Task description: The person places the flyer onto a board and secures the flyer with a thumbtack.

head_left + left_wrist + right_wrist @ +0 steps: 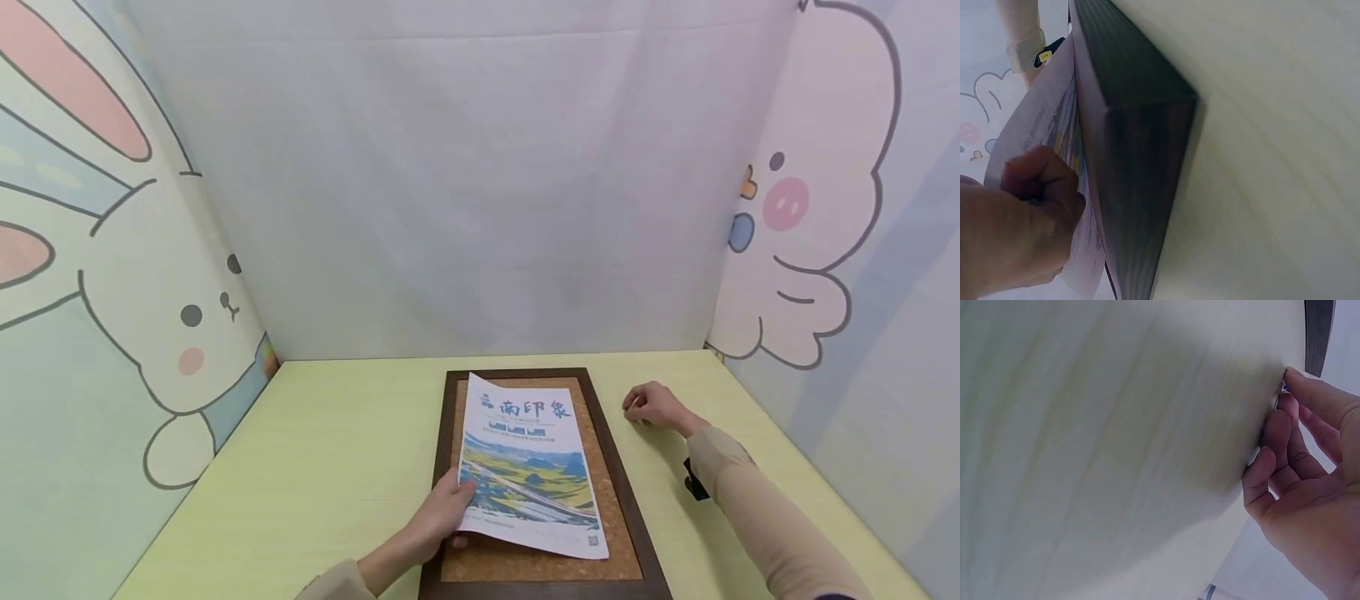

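Observation:
My left hand [444, 510] grips the left edge of a printed paper poster [531, 467], its thumb on the front of the sheet. Blue Chinese lettering and a green-and-blue landscape cover the poster. It lies over a cork board [551, 572] with a dark brown wooden frame [617, 454], its upper left corner lifted. To the right of the board, my right hand [658, 407] touches the tabletop with curled fingers. A tiny blue thing [1287, 388] shows between its fingertips in the right wrist view; most of it is hidden, so its kind is unclear.
The board rests on a pale yellow-green table [315, 467]. A grey-white curtain [465, 192] hangs behind it. Side walls carry a cartoon rabbit [165, 333] and a white cartoon animal [817, 192]. A black strap [696, 482] hangs by the right wrist.

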{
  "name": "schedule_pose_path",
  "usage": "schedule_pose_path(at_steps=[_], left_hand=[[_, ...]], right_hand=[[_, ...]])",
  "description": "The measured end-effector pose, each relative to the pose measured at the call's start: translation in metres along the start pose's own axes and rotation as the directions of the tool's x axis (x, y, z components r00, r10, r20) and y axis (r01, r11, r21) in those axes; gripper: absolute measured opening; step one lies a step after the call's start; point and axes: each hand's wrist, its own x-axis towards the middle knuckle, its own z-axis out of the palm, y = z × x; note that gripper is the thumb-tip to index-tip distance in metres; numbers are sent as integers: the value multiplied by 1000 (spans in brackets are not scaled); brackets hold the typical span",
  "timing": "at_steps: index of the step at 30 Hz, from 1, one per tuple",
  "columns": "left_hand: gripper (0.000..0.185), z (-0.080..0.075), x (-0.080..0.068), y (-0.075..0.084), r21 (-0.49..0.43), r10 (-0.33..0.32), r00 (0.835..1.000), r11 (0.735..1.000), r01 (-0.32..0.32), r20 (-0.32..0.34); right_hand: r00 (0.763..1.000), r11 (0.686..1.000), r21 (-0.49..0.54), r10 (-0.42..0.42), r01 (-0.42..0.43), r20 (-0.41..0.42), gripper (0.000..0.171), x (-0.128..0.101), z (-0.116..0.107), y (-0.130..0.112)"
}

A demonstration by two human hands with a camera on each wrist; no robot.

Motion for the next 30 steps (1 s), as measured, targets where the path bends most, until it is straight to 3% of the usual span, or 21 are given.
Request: schedule_pose_path(at_steps=[5,7,9,12,15,16,20,22,24,27,30], left_hand=[[33,0,0,0,29,-16,1000,999,15,18],[33,-2,1,2,107,-2,1000,994,0,24],[33,-6,3,4,234,30,999,972,-33,18],[32,-12,7,10,455,108,994,886,-91,-12],[31,-16,11,14,636,183,983,761,-125,-26],[31,-17,12,15,692,208,978,707,-145,-8],[41,-20,18,15,825,233,957,497,-268,170],[54,-22,20,14,837,197,937,423,-348,289],[68,-25,23,12,819,151,909,396,-415,388],[83,-28,26,9,799,98,877,374,-471,471],[88,-29,28,6,799,63,868,362,-479,492]], right_hand=[[1000,1000,-1,17,-17,1,12,2,-2,-2],[1000,1000,-2,26,-26,-1,11,2,-3,-3],[1000,1000,-8,12,-12,5,13,3,-5,-3],[999,999,19,39,-39,5,14,4,-8,-4],[998,996,54,64,-64,13,15,6,-12,-3],[997,994,71,83,-83,13,15,8,-12,-3],[994,987,121,108,-110,23,16,17,-11,-7],[992,982,144,123,-125,24,16,23,-9,-11],[991,978,160,129,-131,21,17,30,-6,-16],[992,977,169,127,-127,14,18,40,0,-24],[992,974,189,124,-124,11,19,48,5,-32]])
